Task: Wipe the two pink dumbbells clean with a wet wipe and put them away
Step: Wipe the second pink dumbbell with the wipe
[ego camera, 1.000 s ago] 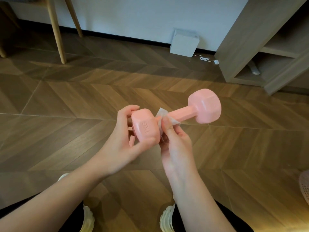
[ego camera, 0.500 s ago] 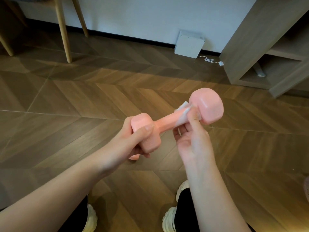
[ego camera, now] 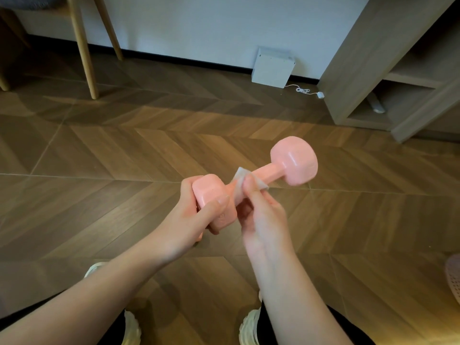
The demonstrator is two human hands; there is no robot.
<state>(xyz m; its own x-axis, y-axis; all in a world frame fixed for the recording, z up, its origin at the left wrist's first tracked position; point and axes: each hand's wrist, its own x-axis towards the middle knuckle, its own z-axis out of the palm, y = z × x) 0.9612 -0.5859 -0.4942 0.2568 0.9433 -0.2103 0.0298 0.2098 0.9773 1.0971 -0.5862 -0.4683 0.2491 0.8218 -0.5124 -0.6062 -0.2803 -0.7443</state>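
Wiping step: left hand (ego camera: 191, 220) grips near head of glossy pink hex dumbbell (ego camera: 293, 160), right hand (ego camera: 263, 220) pinches white wet wipe (ego camera: 238, 176) round its bar; next prob. needs rubbing twd far head

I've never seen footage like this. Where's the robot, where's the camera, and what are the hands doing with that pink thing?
There is no robot here: these are a person's two bare hands, filmed by one wide-angle camera worn on the head, looking forward and down. That is why forearms reach in from below and shoes show at the bottom edge. The left hand grips the near end of a pink dumbbell, held in the air above the wooden floor. The right hand pinches a white wet wipe round the dumbbell's handle, to clean it. Behind stand chair legs, a white box by the wall and a wooden shelf unit.
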